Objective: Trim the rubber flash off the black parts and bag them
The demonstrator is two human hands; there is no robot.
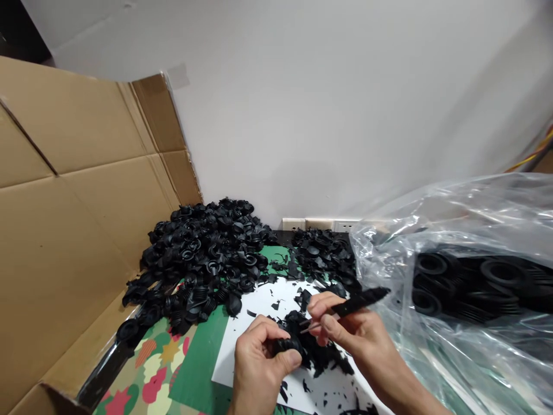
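Observation:
My left hand [259, 363] is closed around a black ribbed rubber part [283, 346], pinched between thumb and fingers. In my right hand [352, 331] is a slim tool with a thick black handle [363, 301] and a thin metal tip, probably a trimming knife. The tip points left, close to the rubber part; whether it touches cannot be made out. Black rubber scraps [319, 357] lie beneath and between both hands on a white sheet [224, 357].
A large heap of black ribbed rubber parts [207, 248] sits at the left, beside a cardboard wall [78, 230]. Scraps [324, 253] are piled at the back. A clear plastic bag [384, 259] with black rubber rings [503, 271] stands right. Wall sockets [294, 225] are behind.

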